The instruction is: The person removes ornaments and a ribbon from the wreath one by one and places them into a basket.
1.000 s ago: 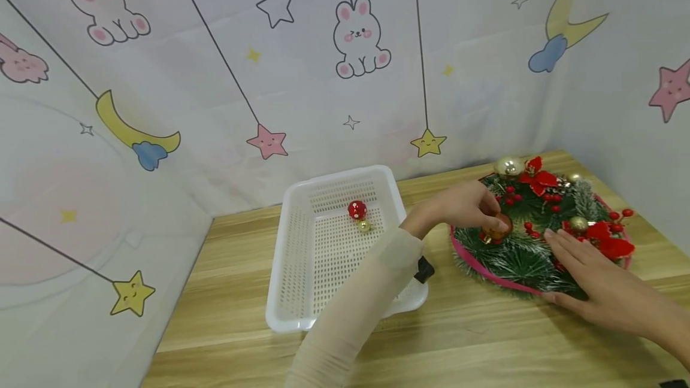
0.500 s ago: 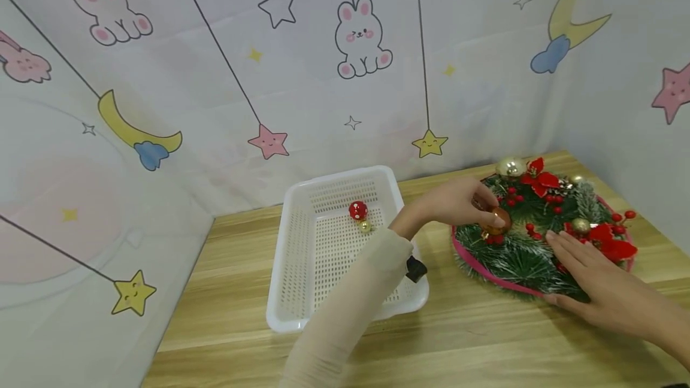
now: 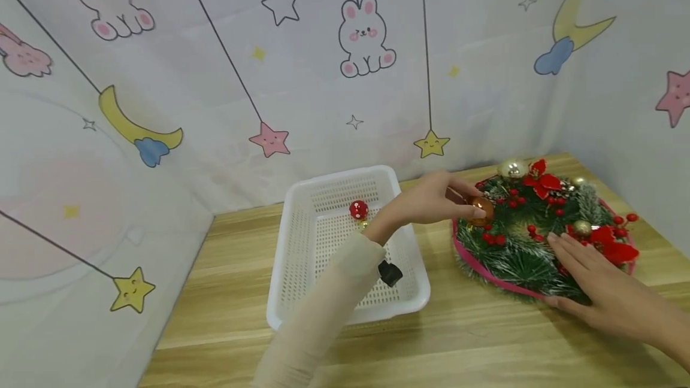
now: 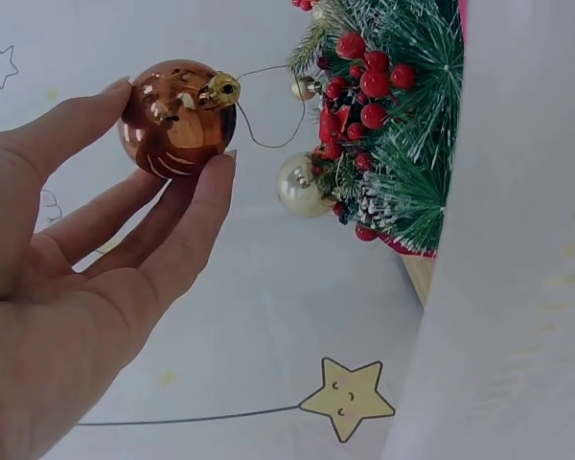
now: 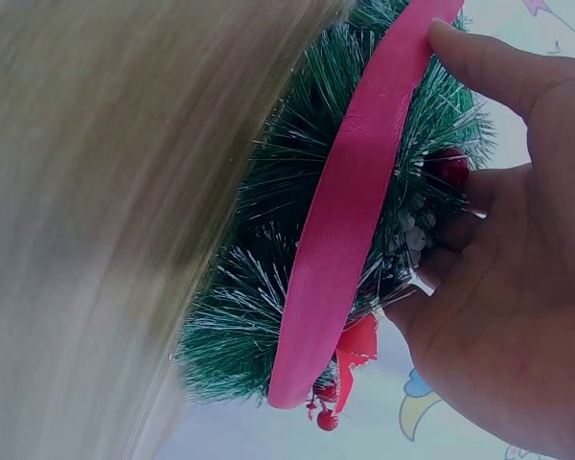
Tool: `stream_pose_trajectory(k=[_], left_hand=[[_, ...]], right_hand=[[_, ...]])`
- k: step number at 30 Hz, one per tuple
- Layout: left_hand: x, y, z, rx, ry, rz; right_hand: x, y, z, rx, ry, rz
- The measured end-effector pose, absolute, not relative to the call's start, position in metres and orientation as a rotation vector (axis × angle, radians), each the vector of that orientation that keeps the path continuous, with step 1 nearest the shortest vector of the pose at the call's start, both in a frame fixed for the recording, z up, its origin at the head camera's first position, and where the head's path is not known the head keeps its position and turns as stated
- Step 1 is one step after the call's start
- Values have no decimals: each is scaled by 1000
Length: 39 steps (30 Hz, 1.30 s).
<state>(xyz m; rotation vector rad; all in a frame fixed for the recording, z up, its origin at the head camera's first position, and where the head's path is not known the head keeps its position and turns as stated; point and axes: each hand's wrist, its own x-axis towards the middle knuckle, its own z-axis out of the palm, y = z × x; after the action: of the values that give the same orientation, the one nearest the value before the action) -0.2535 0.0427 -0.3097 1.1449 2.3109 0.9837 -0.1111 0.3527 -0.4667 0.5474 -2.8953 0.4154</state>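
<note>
Looking down from the head view, the left hand (image 3: 431,201) pinches a shiny brown ball (image 3: 480,210) just at the left edge of the wreath (image 3: 517,250). The right hand (image 3: 598,289) lies flat with straight fingers on the near side of the wreath and holds nothing. The wreath sits on the wooden table (image 3: 458,340), with a pink ring (image 3: 474,265) round its rim. A white basket (image 3: 302,256) stands to the left of it. A red ball with white dots (image 3: 358,209) lies inside the basket.

From the left wrist view, the thumb and fingertips (image 4: 211,182) hold the brown ball (image 4: 177,117). A thin wire (image 4: 268,125) runs from its gold cap toward the wreath (image 4: 402,144). Red berries (image 4: 364,77) and a pale gold ball (image 4: 302,185) sit on the green needles.

From the right wrist view, the right hand (image 5: 508,287) presses on the wreath (image 5: 297,249), with its thumb on the pink ring (image 5: 340,230).
</note>
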Motion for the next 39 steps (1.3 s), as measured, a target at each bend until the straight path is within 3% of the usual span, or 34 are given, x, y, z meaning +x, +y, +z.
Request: stream_pose_trajectory(k=[24, 39], left_hand=[[-278, -49, -307, 933, 2380, 1122], [-300, -112, -326, 693, 2420, 1193]], right_hand=[[-112, 354, -466, 566, -2881, 402], [-113, 356, -467, 598, -2846, 362]])
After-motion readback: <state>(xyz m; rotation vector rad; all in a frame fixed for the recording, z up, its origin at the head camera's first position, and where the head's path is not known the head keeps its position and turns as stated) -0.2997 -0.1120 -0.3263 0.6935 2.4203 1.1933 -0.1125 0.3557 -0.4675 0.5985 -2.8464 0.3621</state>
